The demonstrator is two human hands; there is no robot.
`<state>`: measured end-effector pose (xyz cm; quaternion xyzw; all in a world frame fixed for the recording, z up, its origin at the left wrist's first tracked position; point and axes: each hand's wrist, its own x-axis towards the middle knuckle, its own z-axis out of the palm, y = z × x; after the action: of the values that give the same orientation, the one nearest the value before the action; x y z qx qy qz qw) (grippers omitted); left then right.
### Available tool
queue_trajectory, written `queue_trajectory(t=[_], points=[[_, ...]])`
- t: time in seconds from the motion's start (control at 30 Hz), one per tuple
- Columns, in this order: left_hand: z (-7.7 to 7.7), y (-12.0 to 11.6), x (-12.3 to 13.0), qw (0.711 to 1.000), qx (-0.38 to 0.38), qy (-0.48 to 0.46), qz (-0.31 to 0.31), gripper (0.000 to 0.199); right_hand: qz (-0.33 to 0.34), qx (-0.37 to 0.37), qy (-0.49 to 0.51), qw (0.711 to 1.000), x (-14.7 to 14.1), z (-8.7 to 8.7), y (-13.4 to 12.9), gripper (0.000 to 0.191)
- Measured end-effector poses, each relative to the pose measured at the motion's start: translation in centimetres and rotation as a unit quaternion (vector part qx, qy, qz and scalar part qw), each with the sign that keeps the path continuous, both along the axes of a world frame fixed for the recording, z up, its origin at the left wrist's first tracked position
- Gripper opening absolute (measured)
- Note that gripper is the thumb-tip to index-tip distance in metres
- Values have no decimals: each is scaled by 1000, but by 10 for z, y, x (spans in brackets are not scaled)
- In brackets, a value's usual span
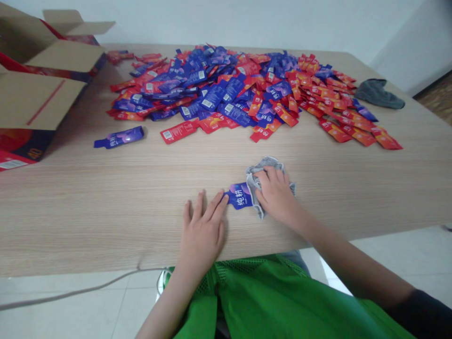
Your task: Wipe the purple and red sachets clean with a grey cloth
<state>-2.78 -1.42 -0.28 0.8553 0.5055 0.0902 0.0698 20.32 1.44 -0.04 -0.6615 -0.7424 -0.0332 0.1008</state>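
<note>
Blue sachet (pixel 240 196) | grey cloth (pixel 257 167) over end — right fingers (pixel 271 174) curled on it | left fingers (pixel 198 205) spread | packets (pixel 212 89) beyond

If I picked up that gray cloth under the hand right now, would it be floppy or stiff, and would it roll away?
Probably floppy: the gray cloth is bunched and creased under the right hand. It's likely light, since it looks like thin fabric. Rolling seems unlikely, because it lies crumpled on the table with uneven edges.
</note>
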Motion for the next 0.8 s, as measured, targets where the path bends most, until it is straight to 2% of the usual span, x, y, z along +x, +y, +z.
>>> queue_trajectory(t=[0.1, 0.2, 0.37, 0.47, 0.53, 0.63, 0.8], points=[[0, 0, 0, 1000, -3, -3, 2, 56, -29, -5, 9, 1000, 17, 2, 2, 32], [0, 1, 0, 1000, 2, -1, 5, 56, -29, 4, 48, 998, 18, 11, 8, 31], [0, 1, 0, 1000, 8, 2, 8, 55, 54, 15, 108, 993, -26, 23, 13, 31], [0, 1, 0, 1000, 0, 9, 8, 49, 111, -15, 76, 991, -54, 18, 12, 30], [0, 1, 0, 1000, -3, 11, 8, 47, 118, -23, 42, 992, -61, 14, 11, 29], [-1, 1, 0, 1000, 3, 9, 10, 53, 87, -13, 11, 996, -51, 9, 8, 29], [-3, 0, -1, 1000, 14, 2, 8, 58, 16, 22, -19, 999, -9, -2, -1, 30]])
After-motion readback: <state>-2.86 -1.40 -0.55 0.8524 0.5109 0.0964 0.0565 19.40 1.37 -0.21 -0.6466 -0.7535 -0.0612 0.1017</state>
